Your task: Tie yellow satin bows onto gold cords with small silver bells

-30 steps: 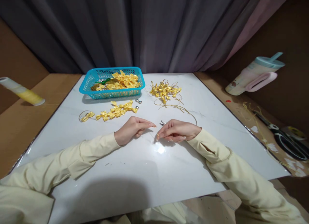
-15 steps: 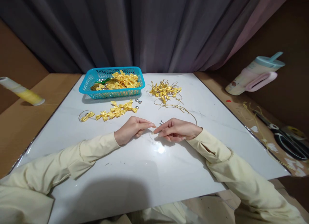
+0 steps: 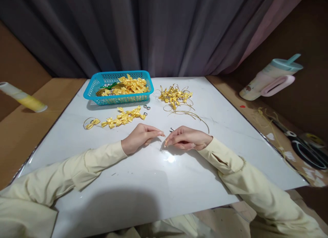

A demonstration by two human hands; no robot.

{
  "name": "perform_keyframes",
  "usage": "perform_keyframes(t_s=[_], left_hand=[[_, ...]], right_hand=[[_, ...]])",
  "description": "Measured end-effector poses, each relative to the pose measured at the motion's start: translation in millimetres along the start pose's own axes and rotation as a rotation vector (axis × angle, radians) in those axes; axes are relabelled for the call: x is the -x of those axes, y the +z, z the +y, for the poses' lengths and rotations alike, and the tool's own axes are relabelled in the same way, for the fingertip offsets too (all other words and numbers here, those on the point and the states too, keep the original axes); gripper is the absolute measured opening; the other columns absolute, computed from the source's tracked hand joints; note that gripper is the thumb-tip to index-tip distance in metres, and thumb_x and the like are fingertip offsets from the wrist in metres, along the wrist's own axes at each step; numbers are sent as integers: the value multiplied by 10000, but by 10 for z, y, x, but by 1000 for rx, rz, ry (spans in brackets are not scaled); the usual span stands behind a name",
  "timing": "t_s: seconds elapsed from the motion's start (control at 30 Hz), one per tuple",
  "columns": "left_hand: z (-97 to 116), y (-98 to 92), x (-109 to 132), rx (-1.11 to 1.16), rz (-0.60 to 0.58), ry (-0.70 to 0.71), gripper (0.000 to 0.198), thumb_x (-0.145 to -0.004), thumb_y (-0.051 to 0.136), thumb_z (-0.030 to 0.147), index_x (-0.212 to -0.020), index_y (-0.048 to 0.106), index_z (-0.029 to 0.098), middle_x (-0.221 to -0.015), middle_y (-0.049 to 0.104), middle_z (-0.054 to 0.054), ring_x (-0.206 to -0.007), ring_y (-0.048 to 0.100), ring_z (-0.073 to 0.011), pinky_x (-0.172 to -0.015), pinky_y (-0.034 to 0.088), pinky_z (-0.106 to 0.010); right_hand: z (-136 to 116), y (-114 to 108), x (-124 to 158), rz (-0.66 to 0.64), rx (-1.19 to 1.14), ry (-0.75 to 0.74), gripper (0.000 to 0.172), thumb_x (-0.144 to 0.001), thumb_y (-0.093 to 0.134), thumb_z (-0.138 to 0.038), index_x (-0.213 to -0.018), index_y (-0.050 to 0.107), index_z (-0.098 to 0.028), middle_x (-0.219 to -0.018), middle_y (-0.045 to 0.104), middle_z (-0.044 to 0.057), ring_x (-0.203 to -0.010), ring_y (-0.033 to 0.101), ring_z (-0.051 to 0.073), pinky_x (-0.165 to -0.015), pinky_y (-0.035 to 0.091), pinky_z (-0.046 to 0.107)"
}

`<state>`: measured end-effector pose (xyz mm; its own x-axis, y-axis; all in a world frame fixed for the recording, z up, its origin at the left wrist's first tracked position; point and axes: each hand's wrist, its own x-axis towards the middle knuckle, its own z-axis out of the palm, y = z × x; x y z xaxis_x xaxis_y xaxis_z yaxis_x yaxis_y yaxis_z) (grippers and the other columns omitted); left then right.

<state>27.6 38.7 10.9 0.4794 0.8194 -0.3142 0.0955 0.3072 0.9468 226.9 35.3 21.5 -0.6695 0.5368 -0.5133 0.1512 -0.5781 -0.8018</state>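
My left hand is closed in a pinch above the middle of the table, its thumb and fingertips together. Facing it a small gap away, my right hand also pinches. A thin strand seems to hang below the right fingertips, too fine to name; whatever sits in the left pinch is too small to make out. Small dark metal tips show behind the right fingers, the rest hidden. Beyond my left hand lie several yellow satin bows and a few silvery beads.
A blue basket of bows stands at the back left. Finished-looking bows with gold cord loops lie at the back right, loose gold cords before them. Scissors and a tumbler are right; a yellow spool is left.
My right fingertips have drawn slightly down and away from the left ones, widening the gap. My left hand has stayed in place.
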Motion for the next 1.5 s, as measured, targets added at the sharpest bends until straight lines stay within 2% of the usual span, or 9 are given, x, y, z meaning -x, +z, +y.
perform_keyframes(t_s=[0.33,0.47,0.57,0.63,0.73,0.83,0.93,1.1,1.5], left_hand=[[12,22,17,-187,80,58,222,-685,653,284,-739,703,74,-373,381,63,-395,265,-47,-392,154,-212],[11,-81,-37,-241,157,126,237,-713,628,312,-740,703,90,-378,403,56,-385,263,-51,-385,163,-212],[52,-124,-27,-366,99,207,234,-747,596,306,-743,708,99,-392,467,36,-379,316,-62,-391,217,-212],[94,-97,33,-532,-22,362,205,-763,588,271,-736,710,109,-563,631,-25,-468,462,-87,-460,327,-213],[139,1,171,-913,-260,764,241,-837,487,224,-765,699,133,-618,665,-48,-499,502,-105,-519,363,-238],[131,96,293,-1372,-433,1220,243,-812,455,125,-673,654,135,-564,614,-52,-536,501,-140,-607,369,-298],[81,152,363,-1538,-462,1447,226,-782,483,74,-608,618,127,-601,615,-64,-594,517,-156,-631,362,-309],[24,188,412,-1613,-449,1497,224,-765,516,85,-568,606,142,-569,593,-54,-556,486,-150,-600,330,-312],[-2,248,409,-1619,-443,1526,187,-752,535,109,-606,642,154,-629,632,-78,-582,497,-151,-646,348,-310]], right_hand=[[-40,-1,47,93,144,65,186,-637,635,-153,-783,684,-48,-289,432,-75,-213,218,0,-256,113,138],[-18,-15,62,16,186,98,181,-612,663,-137,-760,695,-37,-290,438,-68,-214,236,2,-265,112,148],[-19,-63,77,41,193,87,183,-616,694,-151,-768,701,-48,-314,461,-66,-228,246,-4,-265,119,144],[-39,-97,82,132,144,22,182,-634,708,-188,-769,699,-65,-401,546,-37,-268,324,3,-264,178,132],[-72,-74,72,238,15,-147,249,-692,694,-294,-811,695,-75,-702,688,63,-519,576,71,-411,427,147],[-62,75,39,115,-55,-165,406,-750,631,-429,-860,687,-42,-811,697,125,-759,643,156,-700,518,274],[-1,269,1,7,-66,-40,458,-732,626,-487,-763,682,-34,-725,684,92,-711,623,126,-779,474,297],[65,442,-35,-28,-145,24,326,-635,748,-375,-618,651,-64,-552,622,0,-550,549,60,-656,419,236],[126,316,-95,-118,-154,70,209,-588,717,-143,-779,715,-59,-680,685,48,-636,601,102,-691,422,254]])
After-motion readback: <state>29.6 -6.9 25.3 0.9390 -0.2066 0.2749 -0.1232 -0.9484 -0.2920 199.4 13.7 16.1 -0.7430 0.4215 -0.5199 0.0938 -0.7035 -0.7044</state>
